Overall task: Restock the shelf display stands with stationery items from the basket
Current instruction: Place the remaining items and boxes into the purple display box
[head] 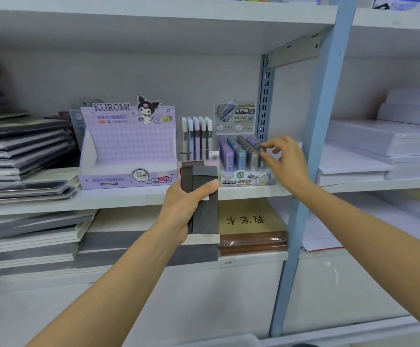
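Where our right hand (287, 164) reaches the right edge of the green-labelled display stand (241, 181), we see its fingers (266, 146) drawn narrow. Thumb and forefinger pinch the top of one lead tube (261, 153) at the stand's far right corner, and the other fingers curl loosely beside it. That tube stands upright among the rows of coloured tubes (236, 151) that fill the stand.

Our left hand (186, 209) is near us, just below the front edge of the shelf (53, 200). It grips a small stack of dark flat cases (205, 201) held upright, the thumb (205, 187) lying across the front one. Their tops overlap the foot of a clear holder of pastel-capped pencils (196, 136), which stands between the two cardboard stands.

To the left on the same shelf sits the purple Kuromi display box (128, 151), and further left lie stacks of dark notebooks (23, 146). A blue upright post (316, 146) rises just right of our right hand, with white paper stacks (379, 139) beyond it. On the shelf below, a brown book (251, 221) lies under the green-labelled stand. We cannot tell whether the grey shape at the bottom edge is the basket.
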Demonstrator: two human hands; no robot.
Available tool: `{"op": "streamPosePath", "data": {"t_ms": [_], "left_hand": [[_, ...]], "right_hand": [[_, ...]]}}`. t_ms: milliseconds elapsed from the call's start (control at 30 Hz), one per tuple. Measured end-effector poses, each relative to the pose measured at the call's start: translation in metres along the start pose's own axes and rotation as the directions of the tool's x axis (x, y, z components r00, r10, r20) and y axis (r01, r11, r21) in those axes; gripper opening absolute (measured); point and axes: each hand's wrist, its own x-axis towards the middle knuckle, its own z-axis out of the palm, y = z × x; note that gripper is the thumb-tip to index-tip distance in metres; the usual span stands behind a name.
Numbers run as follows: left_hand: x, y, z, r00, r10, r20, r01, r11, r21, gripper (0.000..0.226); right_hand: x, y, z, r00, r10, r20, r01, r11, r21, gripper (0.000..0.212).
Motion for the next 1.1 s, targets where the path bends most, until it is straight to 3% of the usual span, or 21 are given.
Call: {"op": "streamPosePath", "data": {"t_ms": [100, 200, 267, 333, 400, 467, 633, 767, 900, 1000, 1100], "left_hand": [[0.003, 0.004, -0.005, 1.000, 0.010, -0.012, -0.010, 1.000, 0.007, 0.041], [0.007, 0.011, -0.010, 0.999, 0.031, -0.019, -0.031, 0.999, 0.030, 0.036], [0.010, 0.016, -0.013, 0.998, 0.057, -0.032, -0.055, 0.998, 0.044, 0.035], [0.013, 0.022, -0.016, 0.995, 0.088, -0.036, -0.087, 0.995, 0.049, 0.037], [0.014, 0.029, -0.022, 0.991, 0.132, -0.033, -0.129, 0.990, 0.064, 0.036], [0.015, 0.037, -0.032, 0.984, 0.178, -0.029, -0.174, 0.980, 0.096, 0.032], [0.015, 0.057, -0.074, 0.992, 0.066, -0.105, -0.065, 0.998, 0.013, 0.032], [0.016, 0.071, -0.104, 0.990, 0.075, -0.121, -0.077, 0.997, -0.019, 0.036], [0.014, 0.079, -0.129, 0.982, 0.103, -0.161, -0.112, 0.993, -0.044, 0.032], [0.013, 0.083, -0.145, 0.974, 0.105, -0.200, -0.114, 0.993, -0.037, 0.023], [0.011, 0.087, -0.156, 0.965, 0.122, -0.233, -0.134, 0.990, -0.036, 0.016]], "right_hand": [[-0.002, -0.010, -0.002, 0.994, 0.036, -0.099, -0.029, 0.997, 0.069, 0.022], [-0.004, -0.048, -0.005, 0.992, 0.022, -0.127, 0.021, 0.946, 0.325, 0.010], [-0.004, -0.082, -0.001, 1.000, -0.001, 0.015, -0.006, 0.889, 0.458, 0.007], [-0.004, -0.112, 0.007, 0.973, -0.043, 0.228, -0.077, 0.866, 0.494, 0.016], [-0.002, -0.134, 0.019, 0.892, -0.033, 0.451, -0.228, 0.828, 0.512, 0.028], [0.000, -0.148, 0.031, 0.825, -0.027, 0.565, -0.359, 0.747, 0.560, 0.028], [0.013, -0.172, 0.066, 0.876, -0.014, 0.483, -0.368, 0.629, 0.685, 0.009], [0.026, -0.189, 0.091, 0.885, -0.024, 0.464, -0.377, 0.548, 0.747, 0.011], [0.033, -0.207, 0.112, 0.801, -0.054, 0.597, -0.519, 0.437, 0.735, 0.023], [0.038, -0.216, 0.122, 0.719, -0.161, 0.676, -0.600, 0.349, 0.720, 0.028], [0.040, -0.224, 0.128, 0.680, -0.267, 0.683, -0.656, 0.192, 0.729, 0.031]]}}
